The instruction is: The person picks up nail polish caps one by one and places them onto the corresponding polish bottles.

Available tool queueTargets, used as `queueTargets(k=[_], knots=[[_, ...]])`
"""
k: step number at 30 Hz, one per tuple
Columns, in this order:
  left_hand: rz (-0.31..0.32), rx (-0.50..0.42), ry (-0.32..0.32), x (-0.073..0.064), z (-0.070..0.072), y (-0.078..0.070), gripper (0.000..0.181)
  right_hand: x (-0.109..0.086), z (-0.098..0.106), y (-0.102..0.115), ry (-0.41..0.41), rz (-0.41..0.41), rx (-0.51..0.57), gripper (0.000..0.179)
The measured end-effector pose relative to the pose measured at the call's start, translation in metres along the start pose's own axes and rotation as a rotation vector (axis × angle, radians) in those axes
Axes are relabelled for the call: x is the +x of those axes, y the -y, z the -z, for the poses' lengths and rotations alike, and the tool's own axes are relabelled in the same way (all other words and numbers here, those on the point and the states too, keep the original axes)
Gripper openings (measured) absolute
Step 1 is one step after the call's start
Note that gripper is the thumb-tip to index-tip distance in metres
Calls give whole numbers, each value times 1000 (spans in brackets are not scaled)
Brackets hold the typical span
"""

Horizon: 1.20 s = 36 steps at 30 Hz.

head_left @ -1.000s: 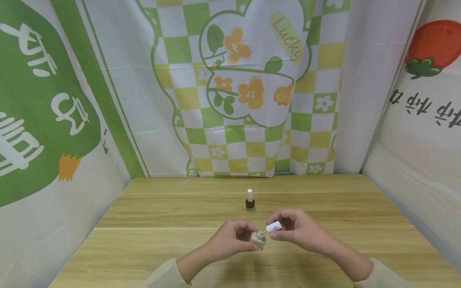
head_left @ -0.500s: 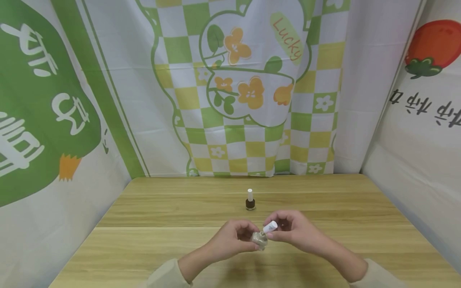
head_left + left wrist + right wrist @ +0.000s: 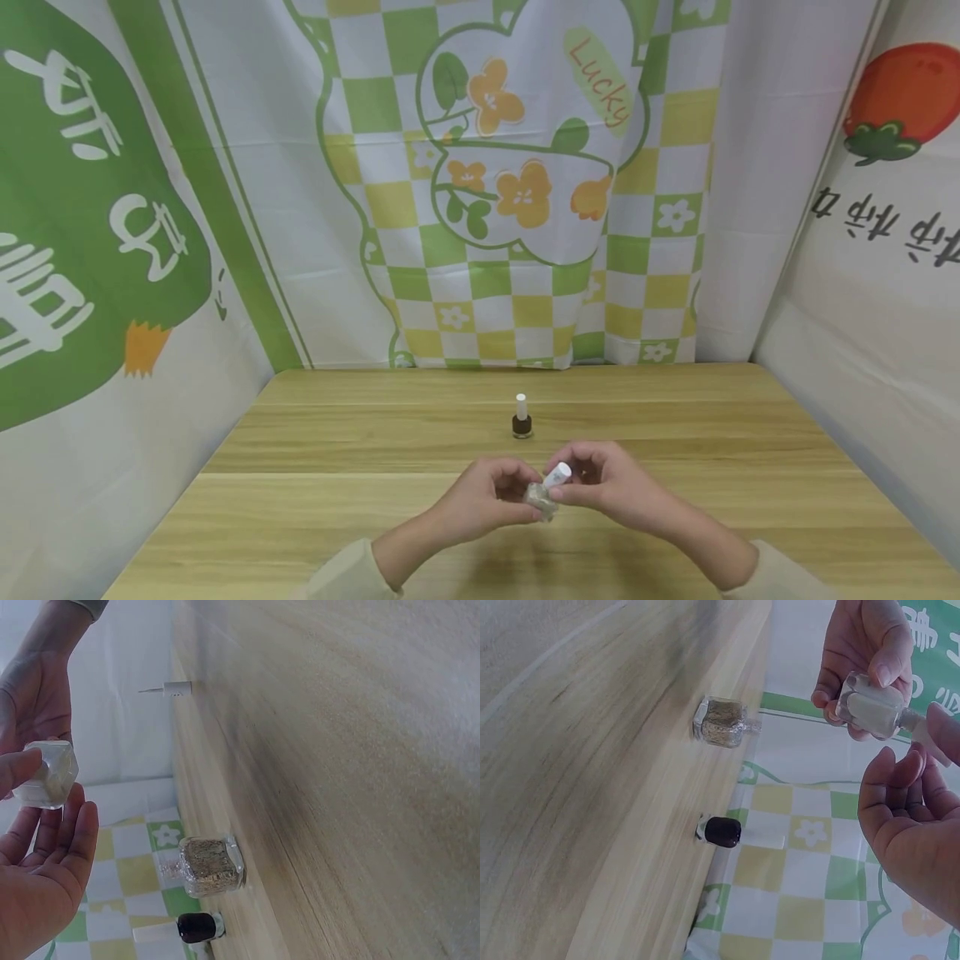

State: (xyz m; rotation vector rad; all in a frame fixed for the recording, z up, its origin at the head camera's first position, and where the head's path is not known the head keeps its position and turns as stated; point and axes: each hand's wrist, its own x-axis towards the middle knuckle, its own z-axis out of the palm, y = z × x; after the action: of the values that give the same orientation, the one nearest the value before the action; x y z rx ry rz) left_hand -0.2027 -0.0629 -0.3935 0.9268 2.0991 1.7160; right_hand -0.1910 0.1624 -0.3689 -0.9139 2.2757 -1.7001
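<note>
My left hand (image 3: 480, 500) grips a small clear-glass nail polish bottle (image 3: 874, 705) with pale contents, tilted above the table. Its thumb and fingers press on opposite sides of the glass. My right hand (image 3: 618, 483) pinches the white brush cap (image 3: 558, 475) between thumb and fingers. The cap sits right at the bottle's neck, tilted with it, and its brush is hidden. Beneath the hands, an uncapped glitter nail polish bottle (image 3: 210, 866) stands upright on the table, hidden in the head view. A second white brush cap (image 3: 178, 688) stands there with its brush pointing up.
A dark nail polish bottle (image 3: 521, 423) with a white cap stands upright farther back on the wooden table (image 3: 337, 433). Patterned cloth curtains (image 3: 525, 292) hang behind the table and along both sides.
My right hand has moved left and slightly down, bringing the cap from a gap above the bottle to its neck. The brush has gone inside. My left hand has barely moved.
</note>
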Motion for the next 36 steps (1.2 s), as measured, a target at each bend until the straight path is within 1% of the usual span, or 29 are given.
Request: queueTargets(k=[9,18,23,27,32,36], knots=[[-17,-3,26,2,1,3,23,-1,-1,-1,9,15,25,18],[-19,-17,22,1,-1,2,22,-2,-3,-5,3,30,60,20],[-24,-17,17,0,-2,1,23,-2,-4,-7,-5,39,50,17],[-16,-8,16,0,-2,1,23,-2,-3,-8,7,54,45,15],[-5,-17,13,0,-3,2,23,-2,-3,-9,4,41,24,14],[6,-9,1,0,-4,1,23,-2,-4,-9,-18,30,13,15]])
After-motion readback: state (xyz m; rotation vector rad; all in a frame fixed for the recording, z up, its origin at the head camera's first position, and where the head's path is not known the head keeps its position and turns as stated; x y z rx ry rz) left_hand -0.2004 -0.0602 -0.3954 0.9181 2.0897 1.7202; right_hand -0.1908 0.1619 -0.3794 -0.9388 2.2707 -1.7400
